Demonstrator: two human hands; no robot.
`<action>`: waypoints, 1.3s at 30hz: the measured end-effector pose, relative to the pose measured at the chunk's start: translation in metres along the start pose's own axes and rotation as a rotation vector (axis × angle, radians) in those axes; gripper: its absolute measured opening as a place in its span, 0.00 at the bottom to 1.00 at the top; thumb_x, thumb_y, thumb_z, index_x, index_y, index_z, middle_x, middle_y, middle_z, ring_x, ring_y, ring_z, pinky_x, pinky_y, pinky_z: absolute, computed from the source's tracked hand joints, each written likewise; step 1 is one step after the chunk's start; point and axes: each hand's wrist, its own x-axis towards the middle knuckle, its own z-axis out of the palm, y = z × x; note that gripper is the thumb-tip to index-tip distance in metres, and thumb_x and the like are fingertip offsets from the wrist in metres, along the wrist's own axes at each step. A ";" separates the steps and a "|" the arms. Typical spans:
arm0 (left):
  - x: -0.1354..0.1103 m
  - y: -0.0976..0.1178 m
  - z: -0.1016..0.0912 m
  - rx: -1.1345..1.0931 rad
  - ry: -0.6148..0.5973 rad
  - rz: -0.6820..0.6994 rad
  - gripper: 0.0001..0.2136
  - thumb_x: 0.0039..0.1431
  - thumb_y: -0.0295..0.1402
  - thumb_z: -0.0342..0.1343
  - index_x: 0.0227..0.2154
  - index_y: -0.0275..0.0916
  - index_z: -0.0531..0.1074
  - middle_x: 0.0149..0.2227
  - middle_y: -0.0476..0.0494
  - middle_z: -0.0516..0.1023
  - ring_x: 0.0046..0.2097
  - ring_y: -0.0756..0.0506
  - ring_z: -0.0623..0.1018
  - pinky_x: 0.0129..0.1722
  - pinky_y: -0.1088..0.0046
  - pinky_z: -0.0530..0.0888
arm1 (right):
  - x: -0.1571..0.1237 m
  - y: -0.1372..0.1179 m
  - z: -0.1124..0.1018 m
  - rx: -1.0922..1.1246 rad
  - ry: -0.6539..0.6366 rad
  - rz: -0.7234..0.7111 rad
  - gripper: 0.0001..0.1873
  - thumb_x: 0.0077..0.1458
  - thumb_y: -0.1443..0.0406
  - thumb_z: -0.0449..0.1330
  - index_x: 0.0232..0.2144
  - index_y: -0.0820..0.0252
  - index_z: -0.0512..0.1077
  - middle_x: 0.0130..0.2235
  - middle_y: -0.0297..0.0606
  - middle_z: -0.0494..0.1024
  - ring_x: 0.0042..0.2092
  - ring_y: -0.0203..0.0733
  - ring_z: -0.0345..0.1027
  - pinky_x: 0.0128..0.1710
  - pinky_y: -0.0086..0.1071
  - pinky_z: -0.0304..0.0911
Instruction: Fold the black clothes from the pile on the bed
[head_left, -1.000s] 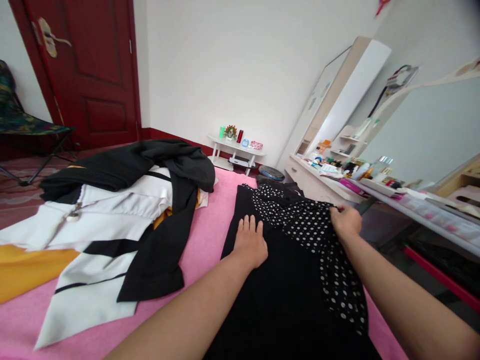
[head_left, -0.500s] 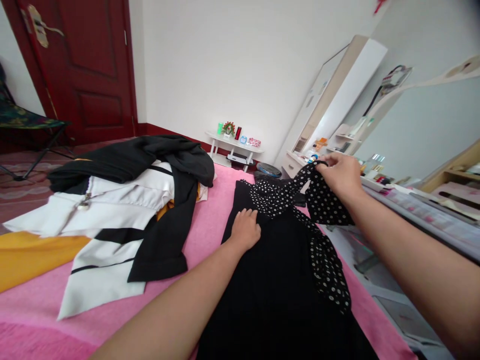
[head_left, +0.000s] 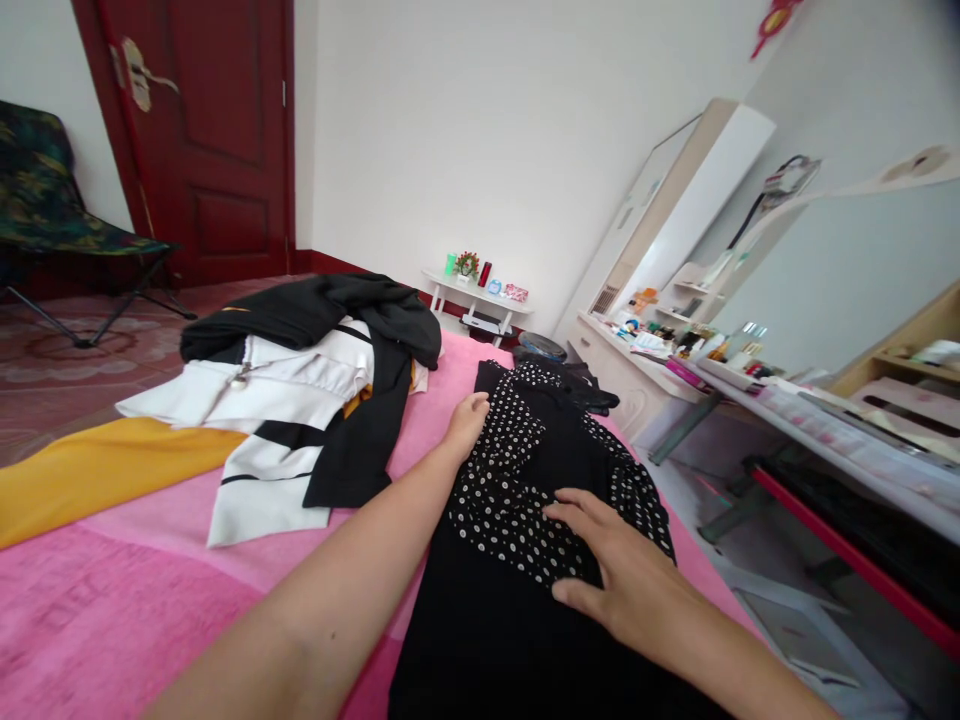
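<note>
Head view looks down a bed covered with a pink blanket (head_left: pixel 135 610), where a black garment (head_left: pixel 517 630) lies lengthwise in front of the person, right of the middle and running away toward the far end. A polka-dot piece (head_left: pixel 502 480), black with white spots, lies folded over the upper part of this garment, crumpled and uneven. The left hand (head_left: pixel 466 420) reaches far forward and rests at the garment's left edge near its far end, fingers held together and laid flat, touching both the dotted cloth and the blanket beside it; it grips nothing. The right hand (head_left: pixel 611 575) is nearer the camera, palm down, fingers spread wide and pressed on the near edge of the polka-dot piece where it meets the plain black cloth; it too pinches nothing. To the left, well apart from the garment, sits a heap of clothes: a black jacket (head_left: pixel 352 430) draped over a white striped garment (head_left: pixel 292 385), with a yellow cloth (head_left: pixel 97 470) stretched out toward the left edge. Beyond the bed stand a dark red door (head_left: pixel 217 130), a folding chair (head_left: pixel 60 210) and a small white table (head_left: pixel 474 300) against the wall. A cluttered dressing table (head_left: pixel 622 375) runs along the right side.
</note>
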 end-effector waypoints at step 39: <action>0.000 0.005 0.014 0.644 -0.064 0.157 0.15 0.51 0.23 0.56 0.43 0.35 0.74 0.44 0.39 0.77 0.44 0.44 0.76 0.48 0.68 0.71 | 0.182 0.092 0.063 0.662 0.449 0.397 0.17 0.50 0.55 0.57 0.18 0.59 0.66 0.13 0.31 0.67 0.15 0.32 0.59 0.15 0.24 0.52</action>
